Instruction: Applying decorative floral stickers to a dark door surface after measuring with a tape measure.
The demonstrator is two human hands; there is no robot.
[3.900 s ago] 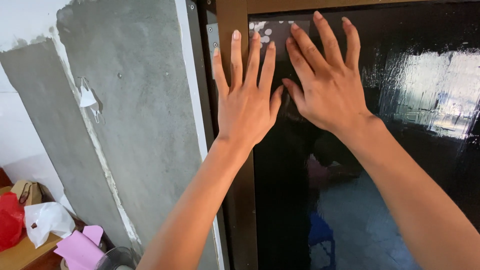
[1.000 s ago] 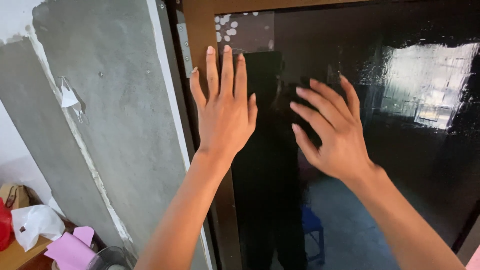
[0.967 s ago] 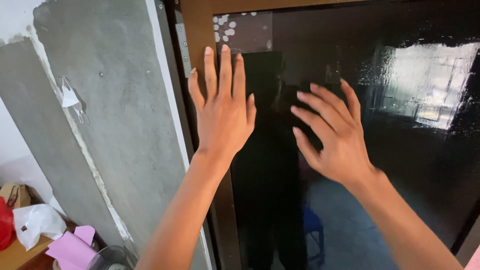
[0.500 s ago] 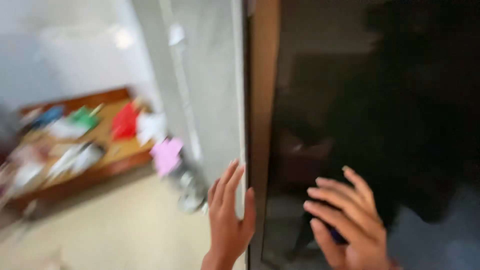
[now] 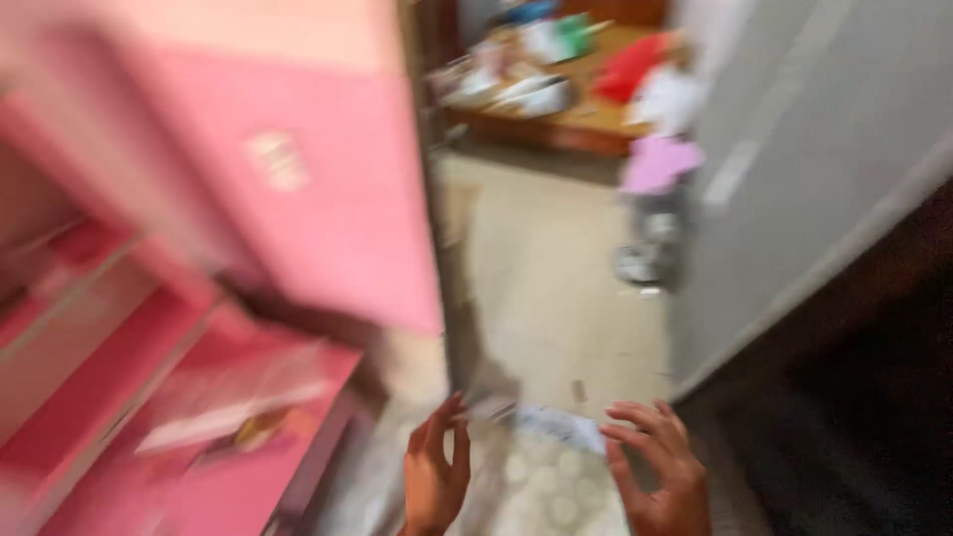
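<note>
1. Both hands have left the dark glass door (image 5: 874,397) as the view swung leftward.
2. Left hand (image 5: 435,481) hangs low, fingers loosely spread, empty.
3. Right hand (image 5: 660,481) likewise spread, empty.
4. Pink cabinet (image 5: 248,199) stands left; beige floor (image 5: 546,288) leads to a cluttered wooden tabletop (image 5: 566,109).

Single head view, tilted down, blurred, hands (image 5: 556,476) close

The picture is very blurry. Both hands, left hand (image 5: 434,481) and right hand (image 5: 663,476), are low down with open fingers and a gap between them. A big pink cabinet (image 5: 288,189) blocks the left side. A grey wall (image 5: 814,169) and a dark door (image 5: 874,397) block the right. The pale floor (image 5: 546,278) between them is open up to a small pot (image 5: 645,248) and a cluttered wooden tabletop (image 5: 566,109) far back
</note>
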